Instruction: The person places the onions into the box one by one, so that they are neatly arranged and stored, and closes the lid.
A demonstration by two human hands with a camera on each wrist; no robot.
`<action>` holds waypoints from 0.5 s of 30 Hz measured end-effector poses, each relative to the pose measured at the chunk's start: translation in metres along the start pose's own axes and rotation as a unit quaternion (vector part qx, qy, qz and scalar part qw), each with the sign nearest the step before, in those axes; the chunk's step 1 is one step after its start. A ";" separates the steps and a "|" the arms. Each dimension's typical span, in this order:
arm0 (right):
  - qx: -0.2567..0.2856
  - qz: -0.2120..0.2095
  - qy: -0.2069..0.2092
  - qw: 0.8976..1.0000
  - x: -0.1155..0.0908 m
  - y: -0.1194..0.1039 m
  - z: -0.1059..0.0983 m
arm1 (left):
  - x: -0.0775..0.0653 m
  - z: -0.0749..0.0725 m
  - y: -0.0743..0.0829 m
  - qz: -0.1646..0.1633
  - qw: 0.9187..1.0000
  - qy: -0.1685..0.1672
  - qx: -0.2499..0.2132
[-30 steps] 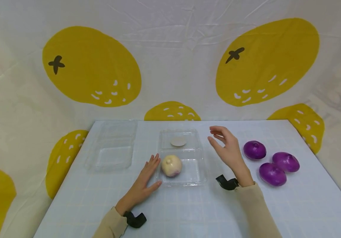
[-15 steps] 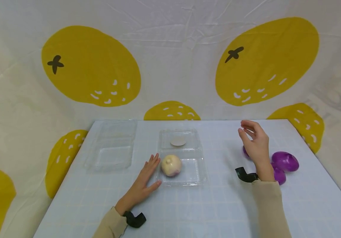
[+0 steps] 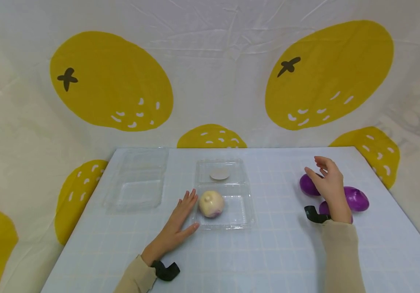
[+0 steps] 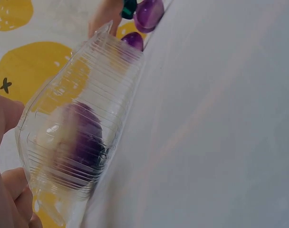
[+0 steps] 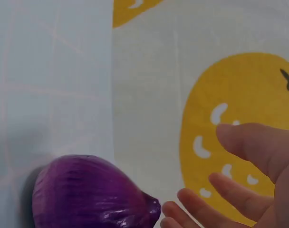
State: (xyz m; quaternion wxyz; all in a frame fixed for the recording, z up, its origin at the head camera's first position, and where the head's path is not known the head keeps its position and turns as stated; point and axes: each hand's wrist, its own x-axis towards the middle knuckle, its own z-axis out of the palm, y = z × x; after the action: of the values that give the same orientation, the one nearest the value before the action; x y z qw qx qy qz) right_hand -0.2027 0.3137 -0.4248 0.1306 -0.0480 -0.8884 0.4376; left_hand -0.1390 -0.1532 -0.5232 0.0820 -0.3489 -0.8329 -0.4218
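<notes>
My left hand (image 3: 175,226) lies with fingers extended along the left side of an opened clear plastic clamshell container (image 3: 237,211). Inside the container's near half sits a white turnip (image 3: 211,201) with a purple patch; the left wrist view shows its purple side through the ribbed wall. On the right, my right hand (image 3: 329,187) hovers over the farthest purple onion (image 3: 307,187), thumb and fingers spread apart. The right wrist view shows that onion's pointed end close to the fingertips. A second onion (image 3: 324,208) is partly hidden behind the right wrist, and a third onion (image 3: 359,199) lies beside it.
Another clear plastic container (image 3: 138,193) stands opened at the table's far left. A whitish oval label (image 3: 219,174) is on the middle container's lid. A white cloth printed with yellow fruit (image 3: 111,81) hangs behind the table (image 3: 231,260).
My right hand has moved right from near the container to above the onions, then come lower over the farthest one. The left hand, turnip and containers have stayed in place.
</notes>
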 end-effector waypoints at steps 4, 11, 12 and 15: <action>-0.044 0.031 -0.061 0.997 0.002 0.010 -0.002 | 0.000 0.000 0.001 -0.004 1.000 -0.001 0.000; -0.098 0.042 -0.103 0.989 0.003 0.022 -0.005 | -0.001 0.000 0.002 -0.009 1.000 -0.001 -0.002; -0.098 0.043 -0.106 0.989 0.003 0.024 -0.005 | 0.000 0.000 0.002 -0.009 1.000 -0.001 -0.003; -0.101 0.044 -0.114 0.987 0.002 0.028 -0.007 | 0.000 0.000 0.002 -0.010 1.000 -0.003 -0.004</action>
State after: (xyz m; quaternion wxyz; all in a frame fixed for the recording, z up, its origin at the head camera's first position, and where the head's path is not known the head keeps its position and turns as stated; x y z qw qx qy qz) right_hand -0.2040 0.3363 -0.4421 0.0033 -0.0498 -0.9341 0.3536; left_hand -0.1378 -0.1523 -0.5220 0.0743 -0.3421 -0.8347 -0.4250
